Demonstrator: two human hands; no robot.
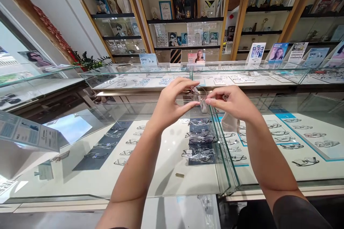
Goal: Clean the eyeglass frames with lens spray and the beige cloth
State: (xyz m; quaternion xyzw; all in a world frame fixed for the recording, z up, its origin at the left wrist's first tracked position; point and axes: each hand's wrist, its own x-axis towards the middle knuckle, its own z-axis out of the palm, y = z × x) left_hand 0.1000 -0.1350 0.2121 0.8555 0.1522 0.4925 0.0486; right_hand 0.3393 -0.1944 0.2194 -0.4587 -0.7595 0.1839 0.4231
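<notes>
A pair of thin-rimmed eyeglasses [199, 93] is held up between my two hands, above the glass counter [172, 180]. My left hand [172, 102] grips one lens rim, fingers on its top edge and thumb below. With thumb and fingers pinched, my right hand [233, 102] holds the frame near its middle; the second lens is partly hidden behind these fingers. A pale cloth-like piece [229, 122] shows just below my right hand, and I cannot tell whether the hand holds it.
Inside the counter lie rows of eyeglasses [201, 137], with more glasses [305, 161] at the right. A small gold-coloured block [180, 175] rests near the front. A leaflet stand [29, 132] is at the left. Behind are another display counter [150, 86] and wooden shelves [185, 20].
</notes>
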